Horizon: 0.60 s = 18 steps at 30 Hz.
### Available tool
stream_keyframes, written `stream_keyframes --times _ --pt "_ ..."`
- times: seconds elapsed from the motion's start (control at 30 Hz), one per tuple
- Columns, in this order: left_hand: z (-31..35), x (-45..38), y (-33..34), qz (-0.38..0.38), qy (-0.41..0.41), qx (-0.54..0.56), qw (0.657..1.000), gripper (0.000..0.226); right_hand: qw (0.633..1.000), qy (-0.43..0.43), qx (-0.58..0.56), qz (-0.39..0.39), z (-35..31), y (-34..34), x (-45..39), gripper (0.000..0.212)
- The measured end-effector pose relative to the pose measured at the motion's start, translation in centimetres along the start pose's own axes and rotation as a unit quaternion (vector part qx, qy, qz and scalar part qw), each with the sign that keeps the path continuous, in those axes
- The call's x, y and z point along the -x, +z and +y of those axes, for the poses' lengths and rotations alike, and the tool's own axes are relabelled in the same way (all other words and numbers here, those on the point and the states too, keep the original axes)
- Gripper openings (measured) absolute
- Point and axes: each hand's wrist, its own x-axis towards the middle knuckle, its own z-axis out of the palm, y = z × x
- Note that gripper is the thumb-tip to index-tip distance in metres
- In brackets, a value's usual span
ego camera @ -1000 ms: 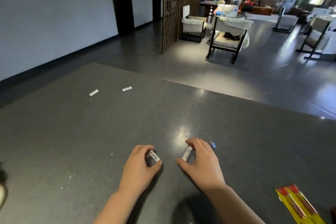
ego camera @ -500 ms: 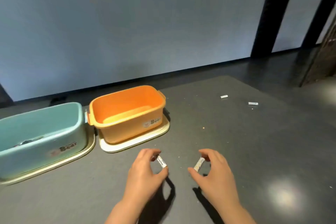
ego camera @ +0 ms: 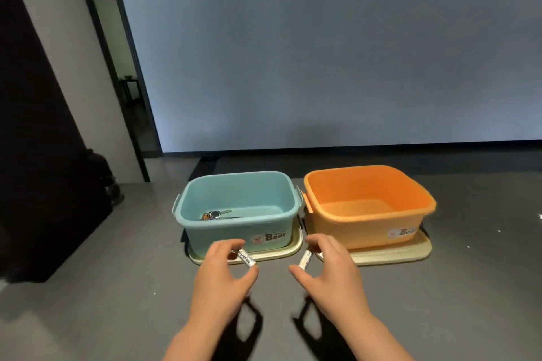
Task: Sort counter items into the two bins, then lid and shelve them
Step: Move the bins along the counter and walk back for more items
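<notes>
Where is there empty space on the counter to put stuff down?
Bare counter lies left of the teal bin and near the front edge on both sides of the arms. A strip also shows right of the orange bin. It is crowded in front of the bins, where the left hand and right hand each hold a battery.

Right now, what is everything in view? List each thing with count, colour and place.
Teal bin: one, teal, counter left, on a cream lid.
Orange bin: one, orange, right of the teal bin, on a cream lid.
Keys: one bunch, metallic, inside the teal bin.
Cream lids: two, under the bins.
Batteries: two, white, one pinched in each hand.
Counter: one, dark grey.
Left hand: holds one battery.
Right hand: holds the other.
</notes>
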Motion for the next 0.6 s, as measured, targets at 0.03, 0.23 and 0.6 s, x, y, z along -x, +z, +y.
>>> stream_keyframes --times 0.03,0.23,0.6 --pt "-1.0 -1.3 -1.0 0.004 0.001 -0.001 1.000 0.042 1.000 -0.004 0.004 -0.004 -1.1 1.3 -1.2 0.045" --pt "-6.3 -10.4 -5.2 0.012 0.001 -0.014 1.000 0.039 1.000 0.000 0.000 0.019 -6.0 8.2 -9.3 0.041" --pt "-10.9 -17.3 -1.7 -0.088 -0.019 -0.083 0.992 0.040 0.996 0.068 0.054 -0.016 -5.1 15.6 -13.9 0.042"
